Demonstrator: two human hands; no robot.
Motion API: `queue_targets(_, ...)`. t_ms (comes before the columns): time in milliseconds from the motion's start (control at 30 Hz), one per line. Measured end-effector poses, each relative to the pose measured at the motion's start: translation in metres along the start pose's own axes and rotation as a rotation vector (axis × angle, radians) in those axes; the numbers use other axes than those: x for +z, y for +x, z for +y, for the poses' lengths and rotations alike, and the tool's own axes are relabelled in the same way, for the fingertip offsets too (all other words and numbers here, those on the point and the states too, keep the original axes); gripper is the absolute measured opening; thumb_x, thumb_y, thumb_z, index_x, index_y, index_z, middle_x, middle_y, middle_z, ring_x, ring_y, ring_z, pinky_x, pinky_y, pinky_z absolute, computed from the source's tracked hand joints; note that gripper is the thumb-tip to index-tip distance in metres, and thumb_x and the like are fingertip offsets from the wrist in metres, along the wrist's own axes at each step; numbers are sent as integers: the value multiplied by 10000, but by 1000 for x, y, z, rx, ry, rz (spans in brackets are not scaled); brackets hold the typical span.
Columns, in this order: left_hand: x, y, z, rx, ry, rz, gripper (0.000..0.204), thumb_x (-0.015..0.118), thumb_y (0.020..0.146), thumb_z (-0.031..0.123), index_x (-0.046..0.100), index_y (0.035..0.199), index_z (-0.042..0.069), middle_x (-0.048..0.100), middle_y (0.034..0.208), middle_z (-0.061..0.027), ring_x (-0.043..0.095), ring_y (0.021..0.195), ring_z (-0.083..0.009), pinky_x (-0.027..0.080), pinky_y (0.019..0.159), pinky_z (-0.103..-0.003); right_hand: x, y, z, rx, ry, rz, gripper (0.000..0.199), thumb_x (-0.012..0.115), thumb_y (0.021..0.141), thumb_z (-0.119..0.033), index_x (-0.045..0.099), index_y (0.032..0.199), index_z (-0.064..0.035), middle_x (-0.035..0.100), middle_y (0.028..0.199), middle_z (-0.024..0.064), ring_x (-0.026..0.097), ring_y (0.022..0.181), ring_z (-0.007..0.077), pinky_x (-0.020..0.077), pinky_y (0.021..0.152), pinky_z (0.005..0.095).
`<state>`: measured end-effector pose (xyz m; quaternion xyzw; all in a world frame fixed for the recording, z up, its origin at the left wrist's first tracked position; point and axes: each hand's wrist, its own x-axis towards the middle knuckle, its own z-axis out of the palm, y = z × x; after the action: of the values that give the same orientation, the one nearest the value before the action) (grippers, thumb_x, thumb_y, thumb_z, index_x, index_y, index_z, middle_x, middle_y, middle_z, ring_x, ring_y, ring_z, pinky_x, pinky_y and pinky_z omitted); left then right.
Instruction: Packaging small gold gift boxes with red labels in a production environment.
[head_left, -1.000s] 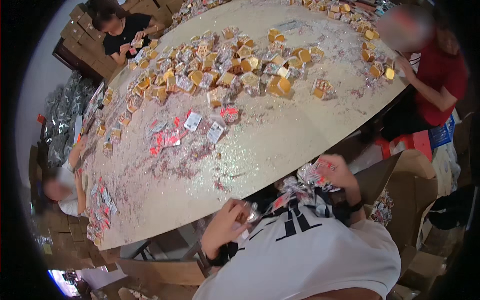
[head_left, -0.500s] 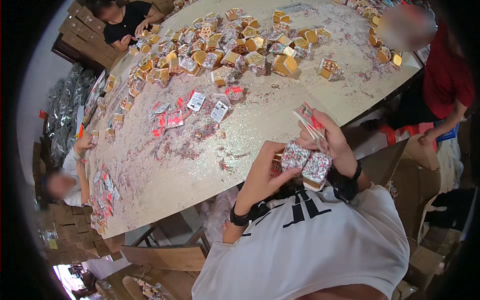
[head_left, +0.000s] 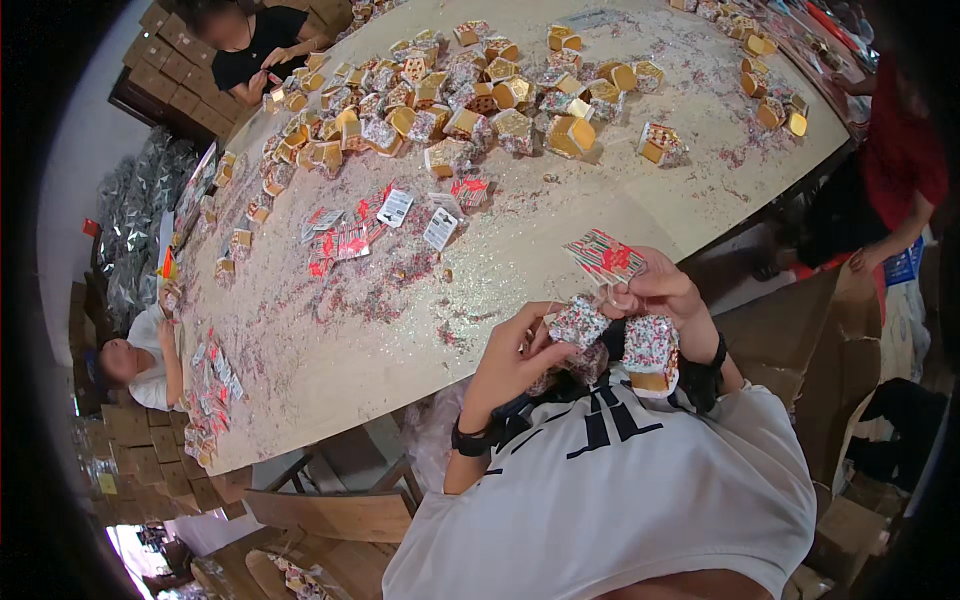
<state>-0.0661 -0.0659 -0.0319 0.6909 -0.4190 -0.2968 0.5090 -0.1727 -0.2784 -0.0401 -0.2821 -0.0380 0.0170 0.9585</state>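
Note:
Over the near table edge, my left hand (head_left: 512, 362) is closed on a small glitter-covered house ornament (head_left: 579, 322) with a white sprinkled roof. My right hand (head_left: 668, 290) pinches red, green and white striped cards (head_left: 606, 257), fanned slightly, with their printed faces up. Just below that hand hangs a second house ornament (head_left: 650, 345) with a gold base; what holds it up is hidden. Part of another ornament shows dimly behind the first, under my left fingers. On the table ahead lie a loose pile of striped cards (head_left: 345, 243) and a white card (head_left: 440, 229).
A large heap of gold-based house ornaments (head_left: 400, 110) covers the far table (head_left: 560, 210), which is strewn with glitter. More cards (head_left: 213, 385) lie at the left edge. Co-workers sit at the far left and left; another in red (head_left: 890, 170) stands right. Cardboard boxes (head_left: 140, 440) are stacked left.
The cards in my right hand have tilted flatter, showing their striped faces. The two ornaments, side by side before, have moved apart, the right one now hanging beneath my right hand.

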Motion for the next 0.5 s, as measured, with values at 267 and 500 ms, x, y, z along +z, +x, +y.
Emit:
queue_targets(267,-9,-8,-12,-100,-255,71,111,545,910,102,532,827,30,560,736,-11,530,657,-77,436,658,-234,-7,-9,-9,-8,-240,54,418,613,817,-78,476,1171,96,581,676,75,506,534,100,395,505,221)
queue_targets(500,-13,-13,-9,-13,-330,270,85,505,919,84,540,922,6,549,745,-20,535,626,-65,437,541,-210,14,-8,-15,6,-394,174,427,603,810,-21,459,1200,81,622,772,106,582,591,84,443,490,166)
